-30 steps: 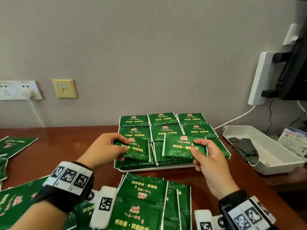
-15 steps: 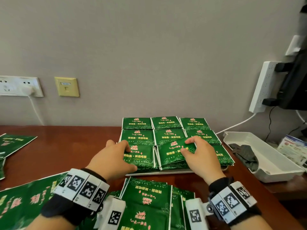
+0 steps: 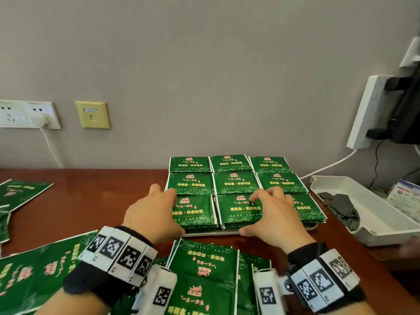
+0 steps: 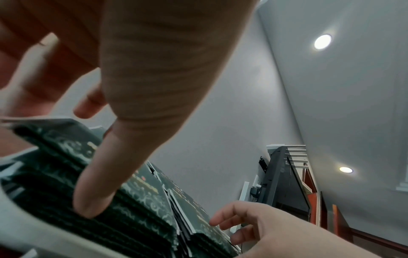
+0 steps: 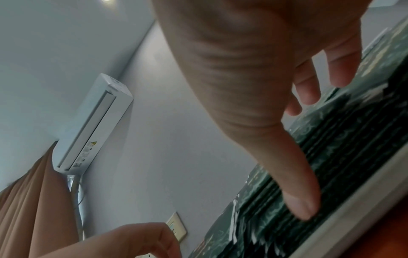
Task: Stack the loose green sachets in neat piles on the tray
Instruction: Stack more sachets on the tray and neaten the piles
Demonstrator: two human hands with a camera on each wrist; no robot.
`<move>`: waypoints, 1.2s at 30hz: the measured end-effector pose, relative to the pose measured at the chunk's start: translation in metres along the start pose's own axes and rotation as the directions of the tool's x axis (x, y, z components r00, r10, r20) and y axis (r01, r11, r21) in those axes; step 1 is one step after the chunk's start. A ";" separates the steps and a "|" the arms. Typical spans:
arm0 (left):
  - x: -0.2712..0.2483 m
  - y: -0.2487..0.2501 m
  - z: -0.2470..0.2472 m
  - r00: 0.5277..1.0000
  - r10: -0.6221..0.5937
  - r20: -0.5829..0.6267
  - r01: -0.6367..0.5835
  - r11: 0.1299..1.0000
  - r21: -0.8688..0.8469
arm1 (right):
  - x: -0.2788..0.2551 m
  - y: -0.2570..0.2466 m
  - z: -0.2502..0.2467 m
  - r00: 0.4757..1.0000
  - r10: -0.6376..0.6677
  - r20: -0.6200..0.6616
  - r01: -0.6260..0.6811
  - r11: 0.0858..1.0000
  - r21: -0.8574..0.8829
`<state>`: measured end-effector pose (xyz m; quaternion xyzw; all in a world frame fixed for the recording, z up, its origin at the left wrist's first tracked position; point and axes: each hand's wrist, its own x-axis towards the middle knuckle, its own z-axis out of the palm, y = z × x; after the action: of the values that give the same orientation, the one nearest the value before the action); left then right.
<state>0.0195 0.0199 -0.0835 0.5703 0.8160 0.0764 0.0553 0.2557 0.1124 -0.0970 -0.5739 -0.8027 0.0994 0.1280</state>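
A white tray (image 3: 211, 234) carries a three-by-three grid of green sachet piles. My left hand (image 3: 169, 212) grips the front-left pile (image 3: 195, 212), thumb against its near edge and curled fingers at its far left corner. In the left wrist view the thumb (image 4: 92, 200) presses the stack's side (image 4: 137, 200). My right hand (image 3: 256, 214) holds the front-middle pile (image 3: 234, 212) the same way; its thumb (image 5: 302, 200) pushes on the stack's front (image 5: 353, 157), fingertips on top. Loose green sachets (image 3: 204, 269) lie on the table just before the tray.
More green packets lie at the left (image 3: 34, 273) and far left (image 3: 20, 194). A white plastic bin (image 3: 329, 178) holding a dark cloth (image 3: 341, 208) stands right of the tray. A power strip (image 3: 368, 110) and a cable hang on the right wall.
A second ago each hand held a sachet above the front piles. Both sachets now lie on those piles, and the hands have dropped to clasp the piles' edges.
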 end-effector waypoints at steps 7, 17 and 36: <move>0.008 -0.002 0.002 0.999 0.030 -0.041 -0.031 0.999 -0.016 | 0.003 0.004 0.003 1.000 -0.007 -0.026 0.009 0.999 0.054; 0.013 0.002 0.009 0.998 0.040 -0.055 -0.040 0.999 -0.009 | 0.004 0.005 0.004 0.998 -0.022 -0.064 0.026 0.997 0.069; 0.009 0.000 0.003 0.999 0.047 -0.019 -0.047 0.999 0.025 | 0.007 0.004 0.007 0.997 -0.036 -0.061 0.039 0.998 0.048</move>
<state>0.0171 0.0288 -0.0869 0.5891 0.8038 0.0733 0.0384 0.2553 0.1200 -0.1047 -0.5582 -0.8065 0.0992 0.1681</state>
